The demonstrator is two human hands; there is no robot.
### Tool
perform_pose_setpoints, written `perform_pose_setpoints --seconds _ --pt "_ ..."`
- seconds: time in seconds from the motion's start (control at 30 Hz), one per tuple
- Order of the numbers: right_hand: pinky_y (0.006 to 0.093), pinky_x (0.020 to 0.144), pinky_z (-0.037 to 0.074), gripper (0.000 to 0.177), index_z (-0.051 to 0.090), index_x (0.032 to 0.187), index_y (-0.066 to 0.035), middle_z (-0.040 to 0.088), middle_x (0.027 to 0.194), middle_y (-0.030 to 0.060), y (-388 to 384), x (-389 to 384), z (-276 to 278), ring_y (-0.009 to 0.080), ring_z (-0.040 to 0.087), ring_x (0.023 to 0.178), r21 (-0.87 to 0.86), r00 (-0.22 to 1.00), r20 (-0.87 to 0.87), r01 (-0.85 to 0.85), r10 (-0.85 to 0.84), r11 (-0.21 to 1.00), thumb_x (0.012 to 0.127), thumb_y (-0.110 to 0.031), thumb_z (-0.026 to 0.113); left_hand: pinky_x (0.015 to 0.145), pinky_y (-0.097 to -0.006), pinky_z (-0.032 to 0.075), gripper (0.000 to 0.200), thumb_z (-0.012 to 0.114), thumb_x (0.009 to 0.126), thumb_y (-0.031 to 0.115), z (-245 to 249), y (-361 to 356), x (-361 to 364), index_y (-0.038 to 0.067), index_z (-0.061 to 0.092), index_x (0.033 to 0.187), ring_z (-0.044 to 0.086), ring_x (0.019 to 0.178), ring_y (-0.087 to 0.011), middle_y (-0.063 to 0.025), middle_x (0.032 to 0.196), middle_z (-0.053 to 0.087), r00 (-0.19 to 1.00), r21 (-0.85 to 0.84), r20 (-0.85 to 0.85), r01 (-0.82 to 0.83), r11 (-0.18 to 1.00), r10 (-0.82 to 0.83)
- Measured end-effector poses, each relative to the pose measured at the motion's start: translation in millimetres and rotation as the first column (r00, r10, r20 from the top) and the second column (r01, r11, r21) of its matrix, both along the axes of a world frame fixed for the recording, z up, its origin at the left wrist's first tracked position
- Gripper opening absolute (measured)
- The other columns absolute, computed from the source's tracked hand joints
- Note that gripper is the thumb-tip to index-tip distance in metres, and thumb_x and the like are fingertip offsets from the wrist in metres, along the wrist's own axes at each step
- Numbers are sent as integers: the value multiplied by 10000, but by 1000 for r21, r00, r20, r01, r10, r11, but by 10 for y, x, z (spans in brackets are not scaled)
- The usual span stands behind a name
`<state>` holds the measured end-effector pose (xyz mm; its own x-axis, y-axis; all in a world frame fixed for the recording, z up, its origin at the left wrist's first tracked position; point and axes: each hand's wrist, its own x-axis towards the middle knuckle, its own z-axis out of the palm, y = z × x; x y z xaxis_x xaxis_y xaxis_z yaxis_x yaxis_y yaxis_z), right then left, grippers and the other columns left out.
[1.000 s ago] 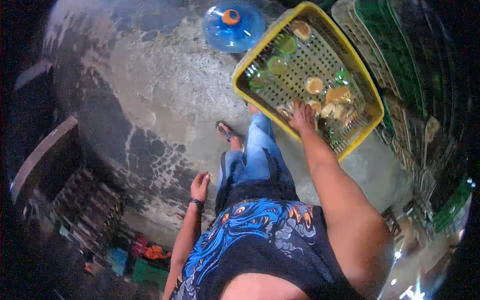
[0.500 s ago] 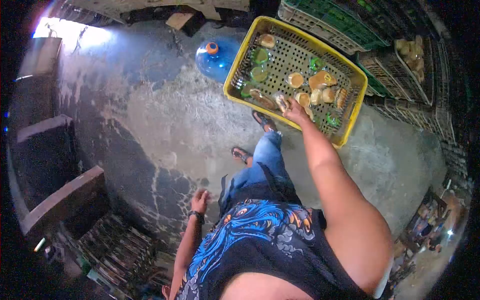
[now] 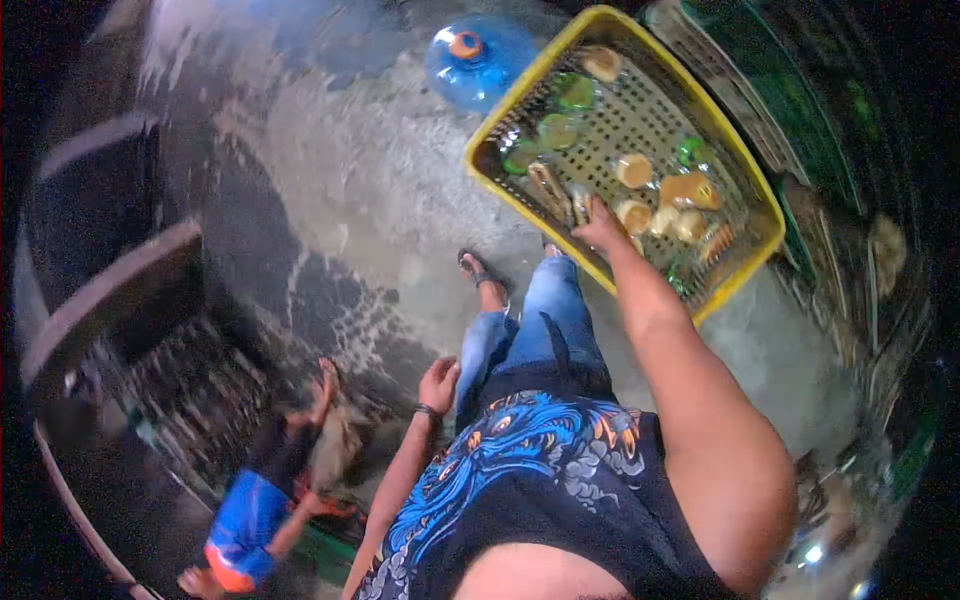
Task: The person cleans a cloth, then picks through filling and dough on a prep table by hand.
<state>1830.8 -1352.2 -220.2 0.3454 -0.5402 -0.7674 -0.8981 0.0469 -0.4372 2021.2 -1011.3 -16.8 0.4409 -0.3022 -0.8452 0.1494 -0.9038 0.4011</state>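
In crate, right hand still holding packet (person now lower left).

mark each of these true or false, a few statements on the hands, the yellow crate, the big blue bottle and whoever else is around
1. The right hand reaches into the yellow crate. True.
2. The blue bottle has a green cap. False: the blue bottle has an orange cap.
3. The left hand is inside the yellow crate too. False: the left hand is outside it, down near the jeans.
4. Another person, in blue shorts, is in view. True.
5. The yellow crate holds only green items. False: it also holds brownish, bread-like pieces.
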Motion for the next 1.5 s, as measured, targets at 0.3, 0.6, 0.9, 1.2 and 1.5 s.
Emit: perform_pose_setpoints --seconds 0.3,0.6,0.9,1.2,1.5 --pt "419 901 393 463 459 1205 -73 530 1118 225 -188 510 643 393 495 1035 -166 952 75 305 -296 938 759 -193 486 826 -315 459 360 569 826 266 570 362 496 -10 577 1057 608 938 -232 -161 992 632 998 188 -33 54 981 -49" --pt "370 1054 247 1008 172 1363 -12 276 1382 196 -1 1372 997 330 293 1266 -161 982 -84 153 -168 975 604 -352 741 839 -293 446 359 577 842 260 500 267 578 -13 572 1075 589 945 -189 -144 1016 622 985 24 -10 -173 985 174" --pt "387 885 432 947 291 1308 -34 477 1190 225 -122 1330 761 364 512 1047 -185 979 -85 166 -184 969 535 -308 766 834 -310 450 358 551 835 272 455 955 772 -8 581 1056 600 935 -214 -152 1011 625 996 164 -6 -88 983 90" --pt "367 833 445 798 360 1235 -48 537 1120 128 -447 1167 1188 256 540 999 -121 593 313 800 -742 588 593 -265 782 849 -348 450 415 569 799 351 -229 877 2461 33 590 1064 597 964 -263 -170 1024 621 975 111 117 174 979 -186" --pt "389 728 461 298 627 896 -32 625 854 166 428 2211 1594 268 597 797 -264 949 9 305 -314 915 713 -268 632 805 -364 465 383 568 783 368 -482 604 4789 48 623 986 605 920 -298 -164 956 634 879 -45 351 358 932 -321"
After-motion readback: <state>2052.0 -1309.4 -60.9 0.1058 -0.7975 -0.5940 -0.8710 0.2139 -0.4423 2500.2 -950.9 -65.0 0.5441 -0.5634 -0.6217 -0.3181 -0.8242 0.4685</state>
